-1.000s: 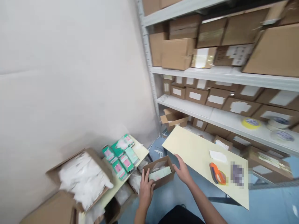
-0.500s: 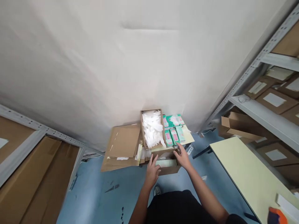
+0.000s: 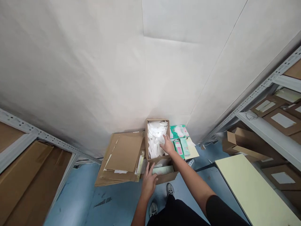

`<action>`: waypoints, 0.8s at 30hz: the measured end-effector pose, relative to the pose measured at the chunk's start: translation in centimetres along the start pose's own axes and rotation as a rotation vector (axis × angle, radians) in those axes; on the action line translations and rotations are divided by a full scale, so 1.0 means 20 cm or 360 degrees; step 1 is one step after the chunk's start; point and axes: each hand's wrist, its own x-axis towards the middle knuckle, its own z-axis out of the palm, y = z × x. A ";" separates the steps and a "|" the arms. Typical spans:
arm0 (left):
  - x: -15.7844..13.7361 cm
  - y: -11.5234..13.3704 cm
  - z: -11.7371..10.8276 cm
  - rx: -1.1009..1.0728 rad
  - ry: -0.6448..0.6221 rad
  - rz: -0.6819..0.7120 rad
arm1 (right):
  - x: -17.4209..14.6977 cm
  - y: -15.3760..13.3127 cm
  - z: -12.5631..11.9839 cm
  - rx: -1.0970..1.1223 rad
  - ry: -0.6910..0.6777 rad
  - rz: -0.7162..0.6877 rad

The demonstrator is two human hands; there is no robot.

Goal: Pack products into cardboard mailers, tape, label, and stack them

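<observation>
My left hand (image 3: pixel 148 182) is at the left wall of a small open cardboard box (image 3: pixel 166 179), gripping its edge with the fingers over the rim. Inside that box lies a pale green carton (image 3: pixel 163 170), with some whitish material behind it. My right hand (image 3: pixel 168 145) reaches over the larger cardboard box (image 3: pixel 146 146) just beyond. Its thumb and fingers are apart at the heap of white pieces (image 3: pixel 154 139), which look like thin packets or strips. Right of this box lie several green and pink cartons (image 3: pixel 179 147), partly covered by my right arm.
Flattened cardboard sheets (image 3: pixel 122 153) are stacked on the left of the small table. A pale yellow table (image 3: pixel 249 185) stands at the right. Shelves with cardboard boxes (image 3: pixel 283 119) line the right side, and another rack (image 3: pixel 35 131) holds large boxes at the left.
My right hand has left the small box's right edge and moved forward to the white pieces. My left hand stays at the box. The camera view has shifted.
</observation>
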 end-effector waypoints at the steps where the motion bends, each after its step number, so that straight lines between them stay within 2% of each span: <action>1: 0.02 0.01 0.00 0.0002 -0.0005 -0.0001 | 0.06 -0.04 0.01 -0.0053 -0.0006 0.0061; 4: 0.05 0.03 -0.01 0.0016 -0.0035 -0.0020 | 0.20 -0.12 0.06 -0.0166 -0.0041 0.0197; 8: 0.05 0.05 0.00 0.0028 -0.0033 -0.0054 | 0.28 -0.15 0.14 -0.0273 -0.0109 0.0241; 16: 0.05 0.05 0.01 0.0031 -0.0046 -0.0062 | 0.28 -0.11 0.14 -0.0241 0.0028 0.0189; 20: 0.02 0.05 -0.02 0.0012 -0.0037 -0.0050 | 0.24 -0.11 0.12 -0.0244 0.0055 0.0249; 24: -0.03 0.05 -0.06 -0.0014 -0.0030 -0.0027 | 0.20 -0.10 0.11 -0.0257 0.0122 0.0208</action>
